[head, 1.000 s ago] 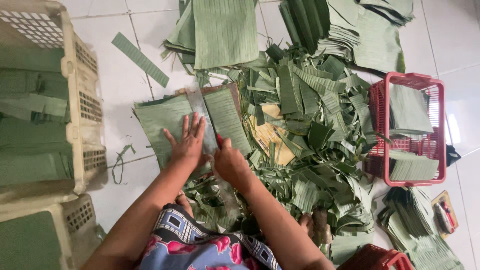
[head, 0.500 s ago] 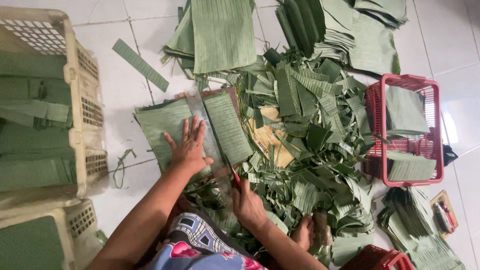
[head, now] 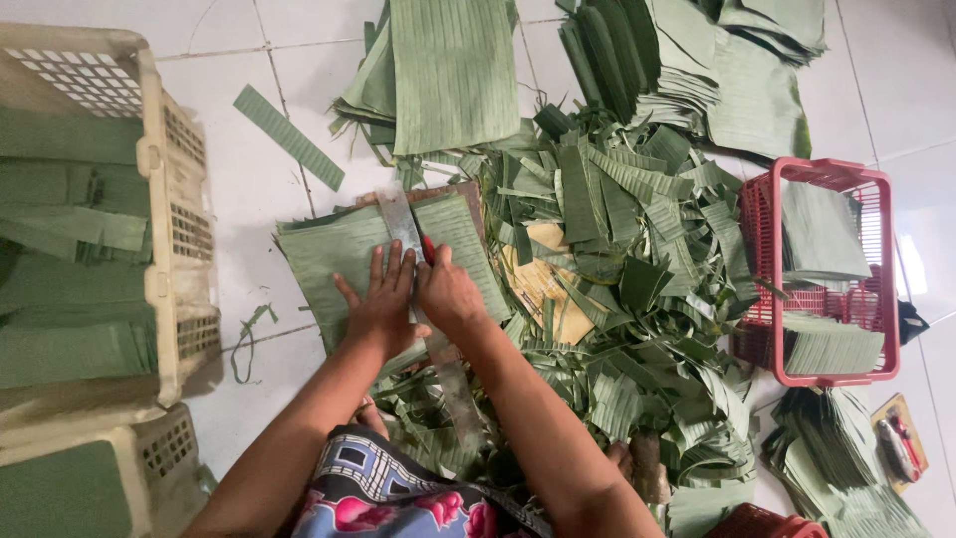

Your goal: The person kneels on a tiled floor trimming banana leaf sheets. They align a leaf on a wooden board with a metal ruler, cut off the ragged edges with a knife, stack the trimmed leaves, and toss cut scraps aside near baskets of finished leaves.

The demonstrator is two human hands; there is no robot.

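The left hand [head: 383, 299] lies flat and open on a ruler [head: 400, 224] over the leaf stack [head: 334, 254] on the floor. The right hand [head: 448, 291] grips a red knife [head: 428, 249] beside it. Cut leaves fill the crates [head: 164, 239] and the basket [head: 767, 239]; many scraps [head: 637, 299] and uncut leaves [head: 453, 70] remain.

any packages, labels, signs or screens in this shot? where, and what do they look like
No signs or screens show.
Small flat carded package: on the floor at lower right, beside a stack of cut leaves; yellow-tan backing with a red and black item on it, too small to tell what kind.
Yellowish paper sheets: in the middle of the leaf pile, partly buried; no label can be made out on them.
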